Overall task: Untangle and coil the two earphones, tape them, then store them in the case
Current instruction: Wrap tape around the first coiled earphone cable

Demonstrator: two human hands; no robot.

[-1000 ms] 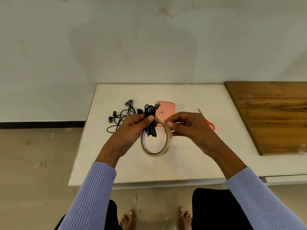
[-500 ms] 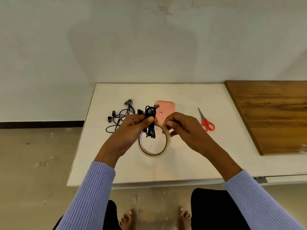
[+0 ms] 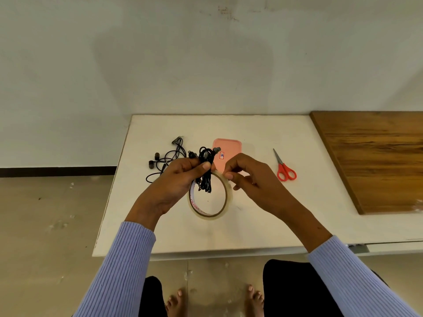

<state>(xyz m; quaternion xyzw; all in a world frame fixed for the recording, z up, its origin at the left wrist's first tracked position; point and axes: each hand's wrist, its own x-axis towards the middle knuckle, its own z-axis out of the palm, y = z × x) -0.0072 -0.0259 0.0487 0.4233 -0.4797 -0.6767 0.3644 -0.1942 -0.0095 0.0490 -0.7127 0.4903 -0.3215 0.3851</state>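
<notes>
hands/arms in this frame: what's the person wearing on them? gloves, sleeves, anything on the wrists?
No gloves: both the left hand and the right hand are bare. Each forearm is covered by a light lavender-blue, finely ribbed knit sleeve, left sleeve and right sleeve, with cuffs ending short of the wrists. No watch, rings or bands are visible.

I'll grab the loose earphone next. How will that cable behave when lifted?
The loose earphone lies in slack, overlapping loops on the table, so it is probably floppy and light. Its loops cross, so lifting one end may drag up a tangle. The earbuds would likely dangle.
</notes>
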